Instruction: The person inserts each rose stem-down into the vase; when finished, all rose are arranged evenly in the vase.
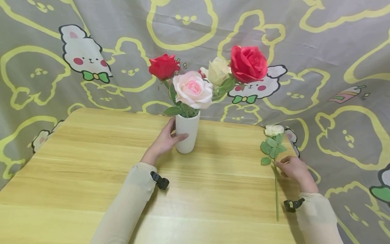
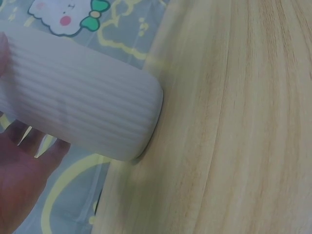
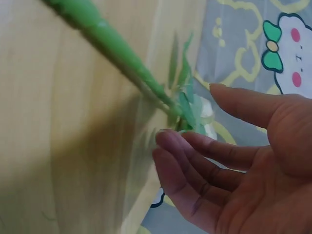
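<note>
My left hand (image 1: 164, 138) holds the white ribbed vase (image 1: 187, 130), thumb across its near side and fingers behind it. The vase stands upright on the table; the left wrist view shows its ribbed side (image 2: 92, 92) and base. In it are a pale pink rose (image 1: 193, 89), a red rose (image 1: 164, 66) on the left, a larger red rose (image 1: 248, 64) on the right and a cream rose (image 1: 218, 71). At the right, a white rose (image 1: 274, 130) lies with its stem (image 1: 276, 193) toward me. My right hand (image 3: 234, 165) has its fingertips right by the stem below the leaves, thumb spread apart.
The wooden table (image 1: 91, 162) reaches back to a grey curtain (image 1: 122, 20) with yellow outlines and cartoon bunnies. Its right edge runs close by the white rose. Black wrist cameras sit at both sleeves (image 1: 128, 200).
</note>
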A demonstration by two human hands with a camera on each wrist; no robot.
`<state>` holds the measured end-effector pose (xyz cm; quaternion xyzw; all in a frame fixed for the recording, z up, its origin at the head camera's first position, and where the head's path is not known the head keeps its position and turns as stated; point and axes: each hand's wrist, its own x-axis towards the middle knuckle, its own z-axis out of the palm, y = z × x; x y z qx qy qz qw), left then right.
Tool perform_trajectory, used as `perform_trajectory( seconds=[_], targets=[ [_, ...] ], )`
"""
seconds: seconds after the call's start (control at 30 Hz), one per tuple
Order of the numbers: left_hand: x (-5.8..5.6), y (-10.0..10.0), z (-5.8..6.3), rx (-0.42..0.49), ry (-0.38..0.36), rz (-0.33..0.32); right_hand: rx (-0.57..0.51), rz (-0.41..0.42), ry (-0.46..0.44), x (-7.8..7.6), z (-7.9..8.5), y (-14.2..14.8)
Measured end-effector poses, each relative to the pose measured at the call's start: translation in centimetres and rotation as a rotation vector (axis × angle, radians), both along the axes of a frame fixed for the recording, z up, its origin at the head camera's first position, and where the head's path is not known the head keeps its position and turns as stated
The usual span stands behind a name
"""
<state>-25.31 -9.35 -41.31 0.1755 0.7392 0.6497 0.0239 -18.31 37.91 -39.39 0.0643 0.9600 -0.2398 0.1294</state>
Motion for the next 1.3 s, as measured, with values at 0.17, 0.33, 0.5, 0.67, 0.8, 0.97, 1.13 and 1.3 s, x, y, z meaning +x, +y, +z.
perform_trajectory(
  seconds=[0.17, 0.33, 0.5, 0.67, 0.8, 0.97, 1.13, 1.3],
  targets=[
    [-0.1, 0.0, -0.1, 0.004, 0.001, -0.001, 0.031, 0.012, 0.016, -0.6, -0.6, -0.2],
    [-0.2, 0.0, 0.0, 0.008, -0.011, -0.011, -0.013, -0.001, 0.027, -1.0, -0.9, -0.3],
    [0.5, 0.0, 1.1, 0.000, -0.039, -0.018, -0.013, -0.019, 0.023, -1.4, -1.2, 0.1],
    [1.6, 0.1, 2.7, -0.001, -0.045, -0.022, -0.056, -0.036, 0.006, -1.6, -1.4, 0.6],
    [1.6, 0.1, 2.8, 0.004, -0.038, -0.023, -0.100, -0.022, 0.011, -1.6, -1.6, 0.9],
    [1.6, 0.1, 2.8, 0.002, -0.039, -0.023, -0.205, -0.046, -0.003, -1.3, -1.8, 0.9],
    [1.6, 0.1, 2.7, 0.005, -0.038, -0.023, -0.309, -0.071, -0.018, -1.2, -1.9, 0.7],
    [1.7, 0.2, 2.8, 0.016, -0.036, -0.029, -0.278, -0.043, 0.013, -1.0, -2.0, 0.6]
  ],
)
